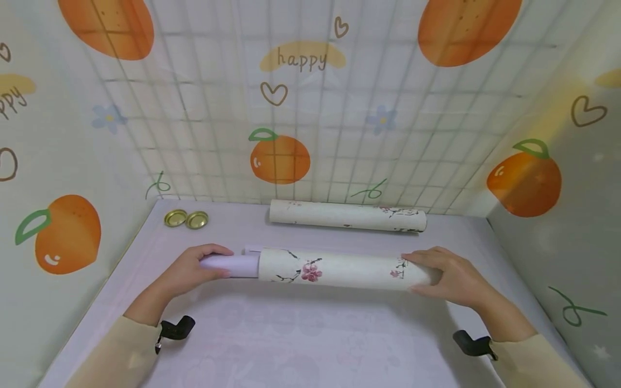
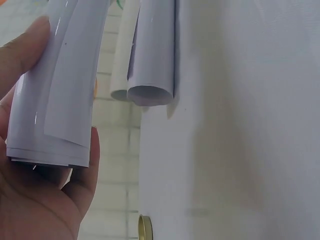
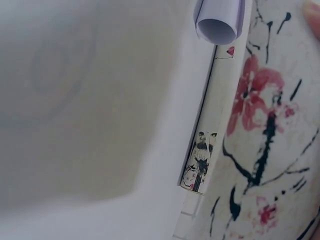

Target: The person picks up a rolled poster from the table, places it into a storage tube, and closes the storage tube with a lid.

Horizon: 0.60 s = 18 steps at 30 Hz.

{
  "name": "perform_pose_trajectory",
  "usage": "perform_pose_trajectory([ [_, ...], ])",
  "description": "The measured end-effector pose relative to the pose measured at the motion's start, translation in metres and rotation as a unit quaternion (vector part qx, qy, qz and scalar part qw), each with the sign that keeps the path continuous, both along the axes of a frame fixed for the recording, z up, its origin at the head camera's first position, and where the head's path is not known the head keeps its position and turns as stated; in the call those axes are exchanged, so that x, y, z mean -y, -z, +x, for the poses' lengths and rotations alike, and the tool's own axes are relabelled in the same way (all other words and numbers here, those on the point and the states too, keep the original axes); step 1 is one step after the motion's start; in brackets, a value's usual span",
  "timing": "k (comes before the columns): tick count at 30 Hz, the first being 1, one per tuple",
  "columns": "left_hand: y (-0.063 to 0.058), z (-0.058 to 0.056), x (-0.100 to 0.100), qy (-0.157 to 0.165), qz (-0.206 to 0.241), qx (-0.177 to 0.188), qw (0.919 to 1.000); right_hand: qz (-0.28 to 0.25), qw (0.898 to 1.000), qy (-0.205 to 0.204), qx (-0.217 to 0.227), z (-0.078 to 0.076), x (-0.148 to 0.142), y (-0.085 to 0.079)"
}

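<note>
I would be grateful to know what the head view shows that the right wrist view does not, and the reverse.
Only the head view shows the left hand, two gold lids and the "happy" lettering. Only the right wrist view shows the open end of a lavender paper roll. Both show the right hand, though barely in the wrist view, the flower-printed roll it holds and the second flower-printed roll.

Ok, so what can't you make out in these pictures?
Rest of the lilac roll in the left hand: head view, hidden by the front flowered roll.
That flowered roll's right end: head view, covered by the right hand.
Top of the upper-left printed orange: head view, cut off by the top edge.
</note>
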<state>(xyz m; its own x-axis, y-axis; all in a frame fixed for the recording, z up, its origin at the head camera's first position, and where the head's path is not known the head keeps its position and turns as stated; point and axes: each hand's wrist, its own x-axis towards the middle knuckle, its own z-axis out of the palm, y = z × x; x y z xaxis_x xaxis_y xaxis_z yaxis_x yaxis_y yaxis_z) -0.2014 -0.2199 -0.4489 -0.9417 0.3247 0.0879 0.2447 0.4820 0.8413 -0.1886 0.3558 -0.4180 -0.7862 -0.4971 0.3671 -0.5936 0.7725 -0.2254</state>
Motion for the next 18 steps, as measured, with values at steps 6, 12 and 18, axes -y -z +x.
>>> perform_pose_trajectory([
  [6,0.002,0.000,-0.007,0.004,0.003,0.015,0.9999,0.001,1.000,-0.001,0.003,-0.001,0.003,-0.001],
  [12,0.003,0.001,-0.016,0.005,-0.004,0.010,0.9999,0.003,1.000,-0.005,0.002,-0.002,0.005,0.000],
  [18,0.003,0.003,-0.020,-0.001,-0.012,0.000,0.9999,-0.001,1.000,-0.005,-0.001,-0.003,0.007,0.001],
])
